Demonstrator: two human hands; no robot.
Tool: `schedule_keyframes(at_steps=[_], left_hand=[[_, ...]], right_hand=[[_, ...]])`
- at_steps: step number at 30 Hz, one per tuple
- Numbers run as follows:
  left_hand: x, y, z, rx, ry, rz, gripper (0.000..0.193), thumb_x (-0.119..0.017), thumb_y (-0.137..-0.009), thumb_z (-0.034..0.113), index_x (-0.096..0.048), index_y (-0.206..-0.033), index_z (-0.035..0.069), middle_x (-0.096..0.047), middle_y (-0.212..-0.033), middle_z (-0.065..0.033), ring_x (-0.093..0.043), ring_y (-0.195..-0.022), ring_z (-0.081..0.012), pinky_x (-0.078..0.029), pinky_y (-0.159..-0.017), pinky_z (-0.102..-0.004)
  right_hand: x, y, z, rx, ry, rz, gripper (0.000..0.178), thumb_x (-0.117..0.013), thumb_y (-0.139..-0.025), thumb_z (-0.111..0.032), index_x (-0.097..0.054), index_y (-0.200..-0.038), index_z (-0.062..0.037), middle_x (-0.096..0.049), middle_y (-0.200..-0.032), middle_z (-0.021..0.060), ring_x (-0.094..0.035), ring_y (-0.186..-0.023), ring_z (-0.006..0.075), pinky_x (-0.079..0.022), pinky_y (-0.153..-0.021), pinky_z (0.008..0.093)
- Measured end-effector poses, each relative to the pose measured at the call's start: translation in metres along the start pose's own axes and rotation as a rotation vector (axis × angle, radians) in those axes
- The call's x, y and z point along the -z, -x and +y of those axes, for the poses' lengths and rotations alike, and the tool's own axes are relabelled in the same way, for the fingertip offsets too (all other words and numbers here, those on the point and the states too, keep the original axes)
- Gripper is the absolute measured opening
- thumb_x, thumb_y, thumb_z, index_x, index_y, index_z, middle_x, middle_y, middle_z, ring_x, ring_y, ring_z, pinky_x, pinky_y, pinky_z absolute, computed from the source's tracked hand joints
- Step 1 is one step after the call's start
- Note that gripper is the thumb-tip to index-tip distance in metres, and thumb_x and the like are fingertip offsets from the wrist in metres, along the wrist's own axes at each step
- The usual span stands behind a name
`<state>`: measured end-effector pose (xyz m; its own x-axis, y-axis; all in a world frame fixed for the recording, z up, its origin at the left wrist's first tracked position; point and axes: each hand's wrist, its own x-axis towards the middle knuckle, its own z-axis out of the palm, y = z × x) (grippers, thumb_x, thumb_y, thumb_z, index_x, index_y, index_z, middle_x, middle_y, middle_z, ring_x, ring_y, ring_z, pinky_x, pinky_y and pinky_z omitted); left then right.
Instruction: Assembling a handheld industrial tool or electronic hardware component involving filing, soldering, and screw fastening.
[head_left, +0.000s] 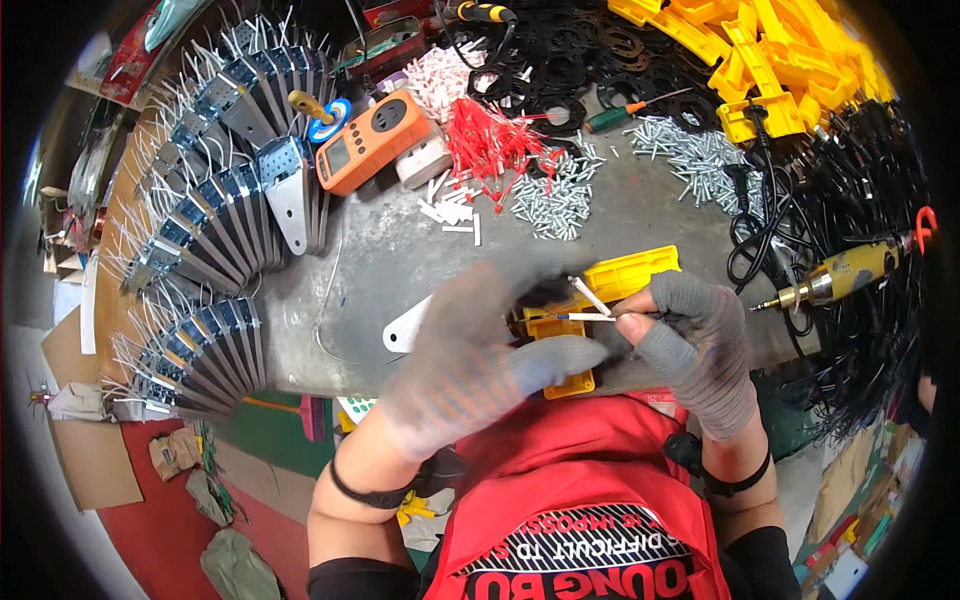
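My right hand (695, 340), in a grey fingerless glove, pinches the end of a thin white sleeve (590, 317) between thumb and index finger. A blue wire shows at the sleeve's other end. Just above it, a second white sleeve (590, 295) slants toward the same fingertips. Under both lies a yellow plastic housing (630, 268). My left hand (450, 360), also gloved, is smeared by motion, its thumb stretched out apart from its fingers. Beneath it sticks out the rounded end of a pale metal plate (402, 328); the rest of that plate is hidden.
Rows of metal plate assemblies with white wires (220, 220) line the left. An orange meter (375, 142), red sleeved parts (490, 140), screws (555, 195) and a screwdriver (625, 115) lie at the back. Yellow housings (770, 60), black cables (850, 330) and a yellow power screwdriver (845, 277) occupy the right.
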<state>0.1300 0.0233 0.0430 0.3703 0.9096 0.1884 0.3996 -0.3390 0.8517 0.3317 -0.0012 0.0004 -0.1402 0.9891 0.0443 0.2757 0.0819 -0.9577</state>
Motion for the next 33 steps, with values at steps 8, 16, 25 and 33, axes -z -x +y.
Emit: schedule_keyframes(at_steps=[8,16,25,33], left_hand=[[0.003,0.003,-0.001,-0.024,-0.09,-0.103,0.016,-0.079,-0.072,0.007,-0.069,-0.084,0.005,-0.065,-0.082,-0.0059,-0.063,-0.076,-0.0142,-0.048,-0.068,-0.0273],[-0.005,0.018,-0.004,0.268,0.395,0.066,0.038,-0.08,-0.074,0.01,-0.068,-0.109,0.002,-0.068,-0.083,-0.0036,-0.063,-0.071,-0.0109,-0.051,-0.066,-0.0247],[0.005,0.032,0.022,-0.306,-0.766,-0.206,0.027,-0.071,-0.069,0.01,-0.067,-0.095,0.009,-0.064,-0.082,-0.0069,-0.064,-0.066,-0.0249,-0.05,-0.053,-0.0355],[0.019,0.046,0.017,-0.205,-0.682,-0.102,0.014,-0.06,-0.075,0.013,-0.059,-0.088,0.01,-0.057,-0.076,-0.0061,-0.061,-0.063,-0.0251,-0.046,-0.051,-0.0389]], right_hand=[[0.001,0.004,-0.009,-0.055,-0.031,-0.057,0.011,-0.069,-0.081,-0.011,-0.069,-0.081,-0.0001,-0.06,-0.059,0.0045,-0.054,-0.053,0.007,-0.043,-0.05,0.0264],[0.004,0.007,-0.009,-0.026,-0.024,0.0,0.01,-0.069,-0.081,-0.012,-0.07,-0.081,-0.0021,-0.064,-0.063,0.0074,-0.06,-0.056,0.0108,-0.046,-0.053,0.0277],[0.004,0.005,-0.012,0.179,0.22,-0.277,0.017,-0.064,-0.083,-0.011,-0.065,-0.097,-0.0023,-0.061,-0.08,0.0136,-0.063,-0.072,0.0319,-0.049,-0.063,0.036],[-0.006,0.001,-0.007,0.433,0.221,-0.443,0.014,-0.072,-0.081,-0.013,-0.062,-0.09,-0.0056,-0.061,-0.081,0.012,-0.062,-0.066,0.0307,-0.049,-0.059,0.0393]])
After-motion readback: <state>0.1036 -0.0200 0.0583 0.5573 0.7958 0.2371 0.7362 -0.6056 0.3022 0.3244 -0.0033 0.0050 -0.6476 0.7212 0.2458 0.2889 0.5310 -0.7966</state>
